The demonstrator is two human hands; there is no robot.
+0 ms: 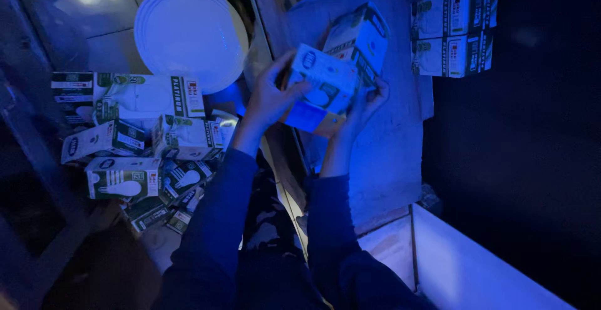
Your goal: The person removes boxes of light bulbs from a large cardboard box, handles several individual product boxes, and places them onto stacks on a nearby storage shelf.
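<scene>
Overhead, both hands raised above the wooden counter (388, 153): left hand (270, 100) and right hand (366, 106), fingers clamped on two closed bulb boxes (338, 66), contents unseen.

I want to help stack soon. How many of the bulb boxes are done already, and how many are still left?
Done, it seems: a neat block of bulb boxes stands at the far right of the wooden board. In hand: the left hand and right hand hold two bulb boxes above the board. Left: a loose pile of boxes lies on the left, beside the white plates. Most seem unsorted.
</scene>
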